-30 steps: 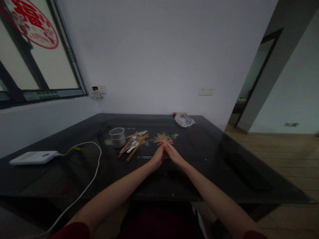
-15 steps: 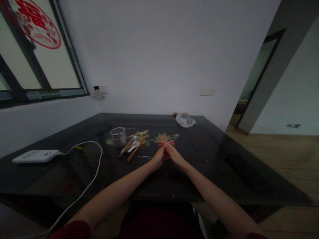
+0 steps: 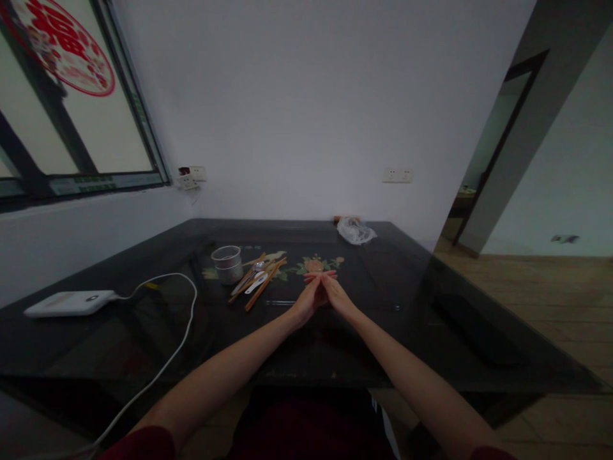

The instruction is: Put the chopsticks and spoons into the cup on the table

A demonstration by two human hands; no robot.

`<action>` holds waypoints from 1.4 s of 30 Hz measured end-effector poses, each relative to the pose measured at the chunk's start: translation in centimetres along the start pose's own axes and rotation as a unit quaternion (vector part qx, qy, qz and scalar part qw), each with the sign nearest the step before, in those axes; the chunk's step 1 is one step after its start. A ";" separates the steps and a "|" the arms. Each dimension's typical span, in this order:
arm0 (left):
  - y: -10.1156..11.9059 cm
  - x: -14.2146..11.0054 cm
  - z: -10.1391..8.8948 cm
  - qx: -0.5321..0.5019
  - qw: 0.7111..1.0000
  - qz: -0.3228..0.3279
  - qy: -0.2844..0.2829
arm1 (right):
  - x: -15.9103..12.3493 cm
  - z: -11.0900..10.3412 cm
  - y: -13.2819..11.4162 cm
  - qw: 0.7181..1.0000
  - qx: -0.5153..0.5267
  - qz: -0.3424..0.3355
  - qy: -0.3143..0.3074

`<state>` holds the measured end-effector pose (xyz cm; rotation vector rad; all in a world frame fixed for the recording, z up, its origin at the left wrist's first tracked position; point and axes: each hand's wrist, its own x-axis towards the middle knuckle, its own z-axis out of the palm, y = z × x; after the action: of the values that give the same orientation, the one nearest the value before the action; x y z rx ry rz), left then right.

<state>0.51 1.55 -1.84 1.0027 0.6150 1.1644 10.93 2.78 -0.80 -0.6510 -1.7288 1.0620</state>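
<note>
My left hand (image 3: 307,301) and my right hand (image 3: 337,296) meet at the middle of the dark table, their fingers stretched out and touching each other at the tips. Neither holds an object. To their left stands a metal cup (image 3: 228,266). Beside it lie several wooden chopsticks (image 3: 266,285), with a metal spoon (image 3: 258,266) and a white spoon (image 3: 257,282) resting among them. A flower print (image 3: 314,263) shows on the tabletop just beyond my fingertips.
A white power bank (image 3: 69,303) lies at the left with a white cable (image 3: 191,313) running over the table's front edge. At the back is a crumpled clear plastic bag (image 3: 356,232). On the right lies a dark flat object (image 3: 474,329). A wall rises behind the table (image 3: 407,268).
The view has shifted very slightly. My hands stay together in nearly the same place, and the objects on the table have not moved.
</note>
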 end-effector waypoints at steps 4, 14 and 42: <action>0.0 0.1 0.2 -0.008 1.000 -0.006 0.007 | 0.2 0.0 0.0 1.000 0.019 0.010 0.016; -0.1 0.0 0.3 -0.016 1.000 -0.011 0.009 | 0.0 0.2 -0.6 0.999 0.023 0.022 0.026; 0.2 -0.7 0.7 0.000 0.999 -0.026 0.045 | -0.6 1.0 0.4 0.997 0.050 0.059 0.032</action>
<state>0.80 0.66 -1.43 0.9321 0.7081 1.1683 10.22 2.12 -1.59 -0.7222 -1.5874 1.1887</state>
